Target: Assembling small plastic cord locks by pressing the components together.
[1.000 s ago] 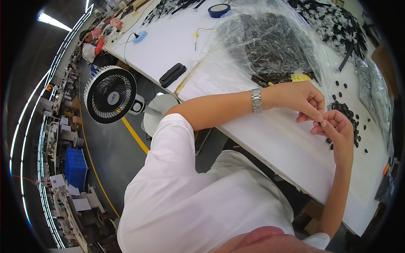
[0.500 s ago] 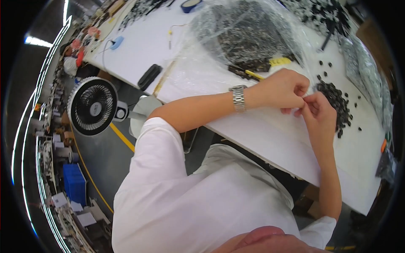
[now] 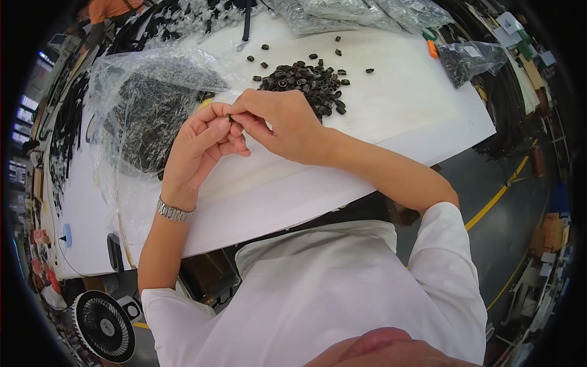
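**Two hands pinch one small black part over the white table**

Two hands meet just above the near half of the white table (image 3: 391, 131). The left hand (image 3: 202, 144), a metal watch (image 3: 174, 211) on its wrist, curls its fingers upward and, together with the right hand (image 3: 284, 122), pinches a small black part (image 3: 230, 117) between the fingertips. Both hands are closed on that same piece; neither lies flat on the table.

Compared with half a second ago, the view has swung round: the fingers were already together then, but the pile sat off to the side, and now the hands sit square in the middle with the pile straight ahead. The grip itself looks unchanged, so the work on this one piece seems to be going on rather than finished.

Just beyond the right hand lies a heap of small black parts (image 3: 306, 79), with a few strays scattered around it. To the left, a clear plastic bag (image 3: 147, 104) holds more dark pieces. Farther off, more clear bags (image 3: 342, 15) lie at the table's far edge.
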`<state>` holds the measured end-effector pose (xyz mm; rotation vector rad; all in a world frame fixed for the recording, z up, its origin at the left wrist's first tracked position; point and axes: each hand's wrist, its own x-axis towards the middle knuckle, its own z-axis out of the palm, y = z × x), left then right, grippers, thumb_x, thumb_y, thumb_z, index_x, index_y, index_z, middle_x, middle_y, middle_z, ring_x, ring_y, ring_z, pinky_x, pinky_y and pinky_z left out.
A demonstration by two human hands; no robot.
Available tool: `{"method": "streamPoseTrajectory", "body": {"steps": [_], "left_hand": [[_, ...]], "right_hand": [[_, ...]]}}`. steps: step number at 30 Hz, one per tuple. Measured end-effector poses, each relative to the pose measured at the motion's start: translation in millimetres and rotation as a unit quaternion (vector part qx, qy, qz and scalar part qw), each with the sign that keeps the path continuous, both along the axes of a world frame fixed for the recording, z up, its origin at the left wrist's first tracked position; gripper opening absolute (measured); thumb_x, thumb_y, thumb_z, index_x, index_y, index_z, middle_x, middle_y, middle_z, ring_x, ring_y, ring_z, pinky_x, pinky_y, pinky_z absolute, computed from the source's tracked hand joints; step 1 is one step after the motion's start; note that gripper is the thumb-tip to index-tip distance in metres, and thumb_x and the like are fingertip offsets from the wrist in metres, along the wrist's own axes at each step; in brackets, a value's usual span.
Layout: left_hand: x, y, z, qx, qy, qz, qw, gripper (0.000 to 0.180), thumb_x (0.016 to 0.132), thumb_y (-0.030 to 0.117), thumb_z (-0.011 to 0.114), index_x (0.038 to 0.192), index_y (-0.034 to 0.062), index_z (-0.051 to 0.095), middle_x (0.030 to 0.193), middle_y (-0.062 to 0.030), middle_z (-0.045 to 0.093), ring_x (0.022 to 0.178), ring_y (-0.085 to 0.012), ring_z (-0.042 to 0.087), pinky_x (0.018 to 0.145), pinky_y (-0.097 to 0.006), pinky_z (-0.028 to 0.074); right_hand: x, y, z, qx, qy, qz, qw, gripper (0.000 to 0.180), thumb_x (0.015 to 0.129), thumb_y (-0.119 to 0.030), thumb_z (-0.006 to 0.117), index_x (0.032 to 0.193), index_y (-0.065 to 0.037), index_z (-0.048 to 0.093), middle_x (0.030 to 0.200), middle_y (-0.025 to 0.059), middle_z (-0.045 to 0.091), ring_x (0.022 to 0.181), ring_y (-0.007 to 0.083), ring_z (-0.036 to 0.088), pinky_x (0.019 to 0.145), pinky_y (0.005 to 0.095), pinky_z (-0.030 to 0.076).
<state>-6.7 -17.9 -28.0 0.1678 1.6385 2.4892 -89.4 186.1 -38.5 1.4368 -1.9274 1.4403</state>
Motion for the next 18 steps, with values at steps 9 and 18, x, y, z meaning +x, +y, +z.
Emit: {"method": "streamPoseTrajectory", "body": {"steps": [9,18], "left_hand": [[7,-6,15,-0.054,0.018,-0.014,0.998,0.018,0.102,0.007,0.063,0.117,-0.003,0.062,0.096,-0.0099,0.07,0.078,-0.0195,0.074,0.074,-0.038,0.067],[12,11,28,-0.182,0.063,0.1,0.976,0.013,0.098,0.005,0.07,0.106,-0.0021,0.064,0.09,-0.0088,0.073,0.078,-0.0166,0.075,0.074,-0.031,0.064]], "right_hand": [[-3,-4,0,-0.069,0.022,0.104,0.992,0.029,0.092,0.006,0.068,0.116,-0.009,0.074,0.088,0.0064,0.071,0.073,0.0205,0.072,0.061,0.0304,0.056],[3,6,8,-0.014,-0.28,0.127,0.951,0.011,0.1,-0.004,0.067,0.11,-0.002,0.073,0.094,0.0035,0.076,0.076,0.0102,0.071,0.07,0.0255,0.058]]}}
